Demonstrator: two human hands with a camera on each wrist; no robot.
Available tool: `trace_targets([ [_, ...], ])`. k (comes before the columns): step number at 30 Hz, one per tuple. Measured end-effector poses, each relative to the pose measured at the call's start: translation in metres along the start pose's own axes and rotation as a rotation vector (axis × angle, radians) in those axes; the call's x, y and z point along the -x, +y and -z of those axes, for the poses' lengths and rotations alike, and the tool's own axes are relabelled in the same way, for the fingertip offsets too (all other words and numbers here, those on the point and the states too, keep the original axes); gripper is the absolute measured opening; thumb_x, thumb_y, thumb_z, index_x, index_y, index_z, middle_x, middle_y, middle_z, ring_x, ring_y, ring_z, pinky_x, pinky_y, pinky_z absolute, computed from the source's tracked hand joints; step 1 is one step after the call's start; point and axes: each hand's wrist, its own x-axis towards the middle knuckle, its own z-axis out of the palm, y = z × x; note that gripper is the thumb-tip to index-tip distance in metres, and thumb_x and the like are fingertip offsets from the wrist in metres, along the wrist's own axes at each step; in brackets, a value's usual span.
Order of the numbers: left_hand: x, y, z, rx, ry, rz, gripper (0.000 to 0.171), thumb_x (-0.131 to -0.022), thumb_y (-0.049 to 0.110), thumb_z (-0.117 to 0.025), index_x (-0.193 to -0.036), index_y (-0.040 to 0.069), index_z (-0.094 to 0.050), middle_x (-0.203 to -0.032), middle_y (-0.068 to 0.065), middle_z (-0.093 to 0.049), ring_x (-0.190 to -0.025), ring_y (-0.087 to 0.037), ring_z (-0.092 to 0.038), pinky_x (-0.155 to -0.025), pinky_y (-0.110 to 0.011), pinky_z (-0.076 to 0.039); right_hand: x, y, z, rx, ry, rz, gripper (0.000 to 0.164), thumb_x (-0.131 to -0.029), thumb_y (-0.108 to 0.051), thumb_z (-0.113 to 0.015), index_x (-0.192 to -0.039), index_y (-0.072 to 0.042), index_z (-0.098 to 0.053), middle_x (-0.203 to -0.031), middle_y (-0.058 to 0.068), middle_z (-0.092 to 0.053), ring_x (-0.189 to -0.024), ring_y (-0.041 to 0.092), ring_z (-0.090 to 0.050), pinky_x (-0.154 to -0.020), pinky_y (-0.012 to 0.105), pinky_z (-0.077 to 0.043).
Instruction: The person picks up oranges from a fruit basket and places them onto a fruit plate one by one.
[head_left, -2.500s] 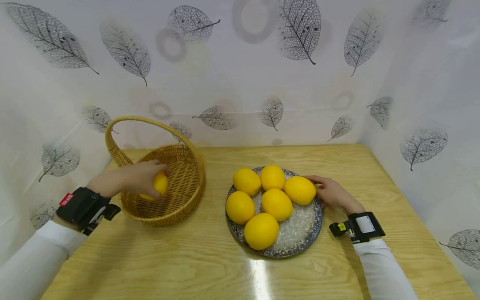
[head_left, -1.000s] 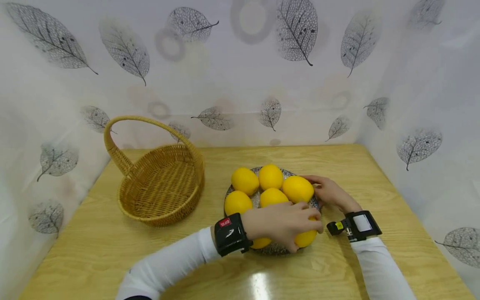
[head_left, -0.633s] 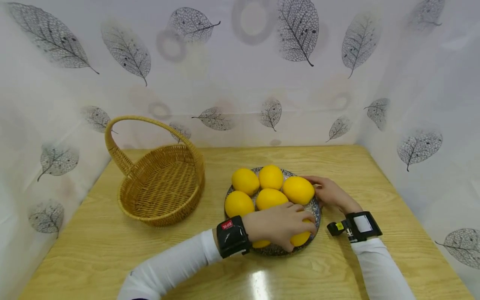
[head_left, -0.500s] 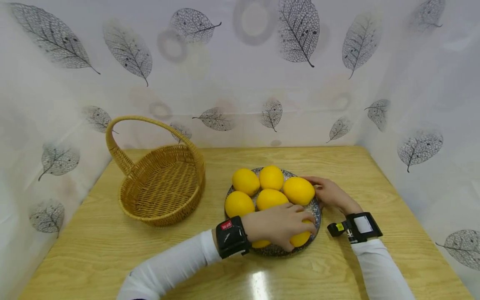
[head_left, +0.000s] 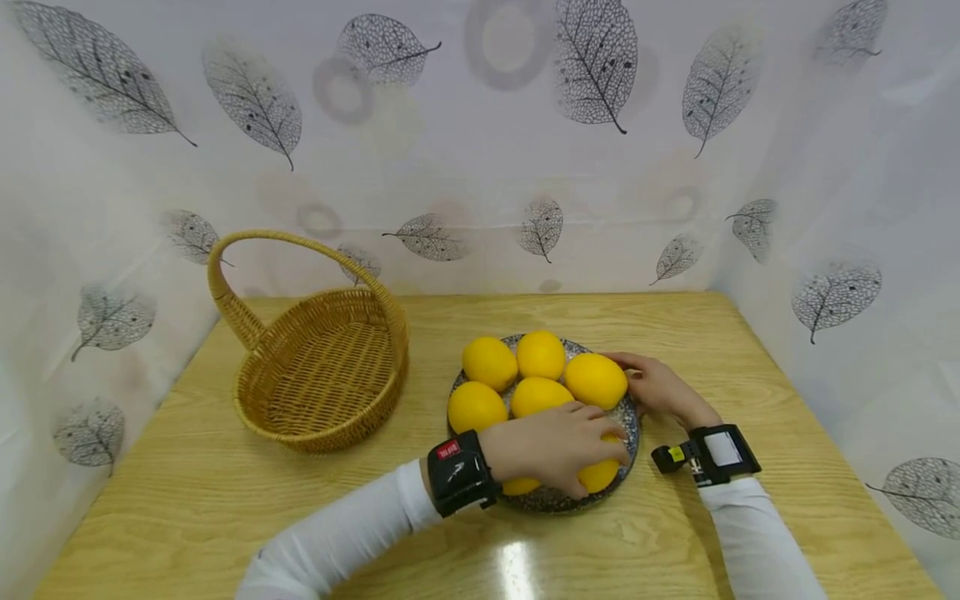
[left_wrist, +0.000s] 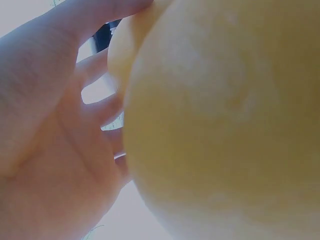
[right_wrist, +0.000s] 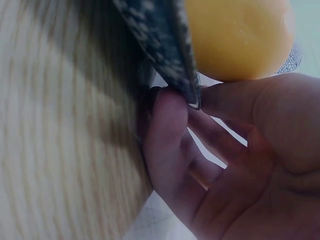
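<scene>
My left hand reaches over the front of the speckled dark plate, its fingers and thumb curled round a yellow lemon at the plate's right front. In the left wrist view, that lemon sits against the fingers, while a nearer lemon fills much of the picture. My right hand pinches the plate's right edge; in the right wrist view the rim lies between its fingers and thumb. Several other lemons rest on the plate, one partly hidden beneath my left wrist.
A wicker basket with a tall arched handle stands on the left of the wooden table, with no lemons in it. A white leaf-patterned cloth hangs behind and on both sides.
My left hand has carried a lemon from the basket rightward to the plate and lowered it at the right front. It has barely moved in the last half second. The right hand stays at the rim.
</scene>
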Motion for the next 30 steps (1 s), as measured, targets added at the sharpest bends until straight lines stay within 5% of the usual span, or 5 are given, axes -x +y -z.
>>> trace_targets([
  [30, 0.000, 0.003, 0.005, 0.052, 0.013, -0.017, 0.056, -0.094, 0.044, -0.071, -0.145, 0.034, -0.051, -0.158, 0.005, -0.044, -0.146, -0.018, -0.042, -0.122, -0.031, -0.036, 0.012, 0.006, 0.001, -0.025, 0.012, -0.014, 0.054, -0.102, -0.002, -0.042, -0.155, -0.010, -0.044, -0.140, 0.032, -0.050, -0.063, 0.018, -0.053, -0.056, 0.031, -0.055],
])
